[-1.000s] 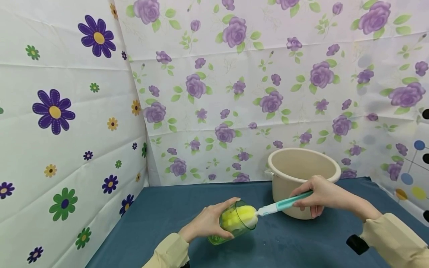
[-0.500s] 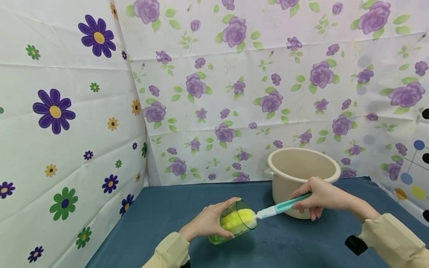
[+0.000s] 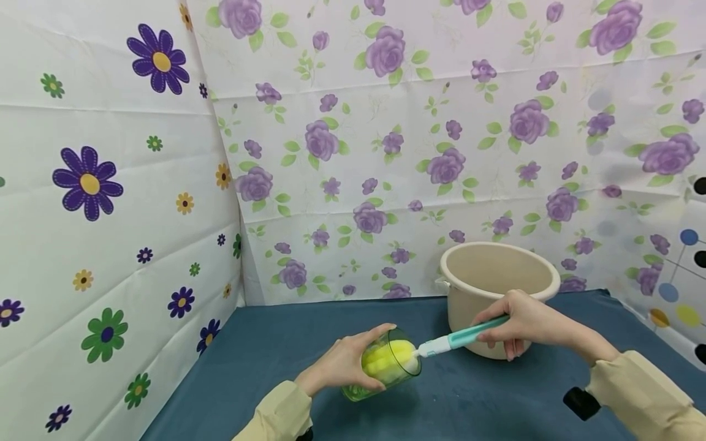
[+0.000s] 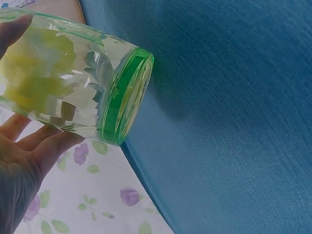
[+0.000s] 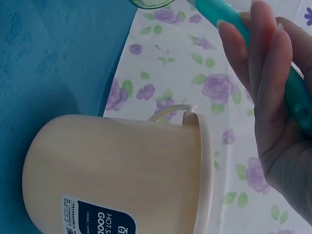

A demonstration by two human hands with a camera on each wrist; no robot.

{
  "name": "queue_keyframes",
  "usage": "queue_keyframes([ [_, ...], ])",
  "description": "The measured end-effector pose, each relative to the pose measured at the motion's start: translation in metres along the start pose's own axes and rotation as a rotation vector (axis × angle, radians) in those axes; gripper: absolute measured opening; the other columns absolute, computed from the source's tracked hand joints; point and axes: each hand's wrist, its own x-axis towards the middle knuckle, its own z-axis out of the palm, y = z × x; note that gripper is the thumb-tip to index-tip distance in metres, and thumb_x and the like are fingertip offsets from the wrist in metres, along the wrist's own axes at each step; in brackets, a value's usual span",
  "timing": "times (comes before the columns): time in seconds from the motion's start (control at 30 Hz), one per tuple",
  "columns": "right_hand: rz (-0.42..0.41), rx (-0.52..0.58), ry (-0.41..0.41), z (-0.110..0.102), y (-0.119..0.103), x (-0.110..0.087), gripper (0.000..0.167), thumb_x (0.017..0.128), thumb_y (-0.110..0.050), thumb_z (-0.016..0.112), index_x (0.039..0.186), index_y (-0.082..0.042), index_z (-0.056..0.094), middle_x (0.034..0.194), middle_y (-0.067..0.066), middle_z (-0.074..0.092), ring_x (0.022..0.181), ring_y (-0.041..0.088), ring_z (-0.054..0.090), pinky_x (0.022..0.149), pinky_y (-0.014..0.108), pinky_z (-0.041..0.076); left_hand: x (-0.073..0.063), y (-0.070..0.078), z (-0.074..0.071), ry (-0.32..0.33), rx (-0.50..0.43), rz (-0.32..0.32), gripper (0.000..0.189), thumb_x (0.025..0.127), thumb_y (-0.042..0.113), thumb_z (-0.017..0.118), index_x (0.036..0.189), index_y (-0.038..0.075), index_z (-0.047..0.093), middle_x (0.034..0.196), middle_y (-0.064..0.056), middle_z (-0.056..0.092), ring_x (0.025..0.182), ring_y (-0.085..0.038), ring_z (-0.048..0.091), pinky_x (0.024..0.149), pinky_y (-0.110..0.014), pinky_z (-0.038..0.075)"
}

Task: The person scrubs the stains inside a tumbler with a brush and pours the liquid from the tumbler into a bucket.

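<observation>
My left hand [image 3: 343,364] grips a clear green-tinted glass [image 4: 90,105], tilted on its side with the mouth toward the right, above the blue tabletop. Inside it sits the yellow sponge head [image 3: 388,360] of a cup brush; the left wrist view shows it blurred through the wall, short of the green base. The brush's teal and white handle [image 3: 463,337] slants up to my right hand [image 3: 521,321], which holds it between thumb and fingers. In the right wrist view, fingers wrap the teal handle [image 5: 222,12], and only the glass's rim shows at the top.
A beige bucket [image 3: 458,306] stands behind my right hand, near the back edge of the blue-covered table [image 3: 309,324]. Its label [image 5: 100,217] shows in the right wrist view. Flower-patterned sheets [image 3: 342,184] hang along the back and left sides.
My right hand has shifted slightly left with the brush, and the sponge head sits deeper in the glass. My left hand and the glass stay nearly still.
</observation>
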Motion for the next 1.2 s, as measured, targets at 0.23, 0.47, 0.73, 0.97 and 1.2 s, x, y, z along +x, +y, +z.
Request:
queue_keyframes([
  [0.23,0.028,0.007,0.017,0.0007,0.0008,0.0001,0.026,0.084,-0.021,0.065,0.102,-0.003,0.067,0.064,0.004,0.064,0.043,0.021,0.058,0.038,0.041,0.044,-0.0006,-0.0018,0.0009,0.007,-0.006,0.01,0.097,0.066,0.041,0.079,0.141,0.042,0.018,0.135,0.006,0.039,0.106,-0.016,0.049,0.073,-0.035,0.044],
  [0.47,0.063,0.036,0.018,0.002,0.0008,-0.0003,0.031,0.084,-0.021,0.066,0.106,0.0,0.065,0.065,0.003,0.064,0.044,0.021,0.058,0.038,0.038,0.045,-0.0004,-0.0028,0.002,0.008,-0.004,0.008,0.098,0.066,0.043,0.079,0.142,0.043,0.017,0.136,0.005,0.038,0.109,-0.018,0.048,0.074,-0.038,0.044],
  [0.73,0.063,0.043,0.006,0.0024,0.0013,-0.0006,0.031,0.084,-0.02,0.066,0.107,0.002,0.065,0.067,0.004,0.064,0.044,0.022,0.059,0.039,0.038,0.045,-0.0011,-0.0015,0.0004,0.009,0.002,-0.002,0.097,0.066,0.042,0.079,0.142,0.042,0.017,0.134,0.005,0.04,0.108,-0.016,0.048,0.072,-0.036,0.044],
  [0.97,0.083,0.061,-0.005,0.0042,0.0008,-0.0018,0.031,0.084,-0.019,0.066,0.108,0.001,0.064,0.068,0.006,0.064,0.045,0.023,0.058,0.04,0.038,0.046,0.0007,-0.001,0.0001,0.008,0.026,0.006,0.098,0.066,0.043,0.079,0.142,0.04,0.018,0.133,0.006,0.04,0.11,-0.016,0.047,0.076,-0.037,0.044],
  [1.2,0.091,0.087,-0.036,0.0064,0.0019,-0.0023,0.032,0.085,-0.018,0.065,0.11,0.003,0.063,0.07,0.008,0.064,0.045,0.024,0.058,0.04,0.039,0.045,0.001,-0.0006,0.0013,-0.002,0.008,0.009,0.097,0.066,0.043,0.079,0.142,0.042,0.018,0.136,0.006,0.038,0.112,-0.018,0.046,0.077,-0.039,0.044],
])
